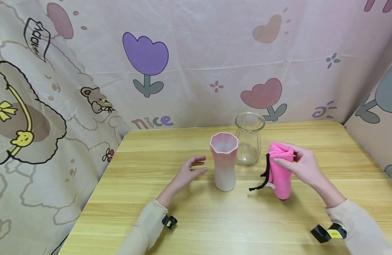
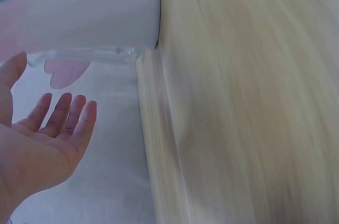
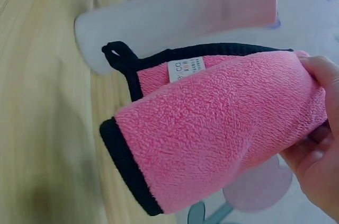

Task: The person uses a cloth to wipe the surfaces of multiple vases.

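My right hand (image 1: 305,166) grips a rolled pink towel (image 1: 281,177) near its top, thumb on the near side. Black trim edges the towel, and in the right wrist view a black hanging loop (image 3: 119,55) and a white label (image 3: 186,68) stick out from it. A vase (image 1: 224,166), pink at the rim and fading to white below, stands upright left of the towel. My left hand (image 1: 190,171) is beside the vase with fingers loosely spread, a gap between fingertips and vase. It holds nothing, as the left wrist view also shows.
Behind the vase, slightly right, a clear glass jar (image 1: 249,141) stands on the wooden table (image 1: 145,152), partly covered by the vase. A printed cloth (image 1: 199,42) hangs along the table's back edge and both sides. Each wrist wears a small black camera (image 1: 169,222).
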A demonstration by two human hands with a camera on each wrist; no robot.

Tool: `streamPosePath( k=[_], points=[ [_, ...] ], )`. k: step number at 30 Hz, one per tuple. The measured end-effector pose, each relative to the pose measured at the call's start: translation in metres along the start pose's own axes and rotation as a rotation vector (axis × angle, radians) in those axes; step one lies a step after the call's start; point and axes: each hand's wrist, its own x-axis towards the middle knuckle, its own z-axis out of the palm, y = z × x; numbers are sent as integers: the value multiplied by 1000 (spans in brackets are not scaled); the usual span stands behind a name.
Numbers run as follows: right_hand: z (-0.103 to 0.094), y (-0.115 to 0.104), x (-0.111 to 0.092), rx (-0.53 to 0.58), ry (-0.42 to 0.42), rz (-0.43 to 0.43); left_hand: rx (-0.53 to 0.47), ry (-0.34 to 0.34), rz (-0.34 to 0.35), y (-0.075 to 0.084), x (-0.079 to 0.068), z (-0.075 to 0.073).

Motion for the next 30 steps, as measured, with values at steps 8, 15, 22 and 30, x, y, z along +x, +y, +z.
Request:
streamPosePath(
  k=[8, 15, 22, 30],
  points=[
    [-28, 20, -8, -287, -47, 136, 31, 64, -50, -6, -11, -18],
    [-41, 33, 1, -476, -60, 203, 64, 78, -71, -10, -18, -25],
    [-36, 48, 16, -633, -68, 261, 89, 68, -76, -12, -18, -26],
    [-25, 68, 25, -719, -67, 326, 181, 86, -1, -32, -12, -27]
  ],
)
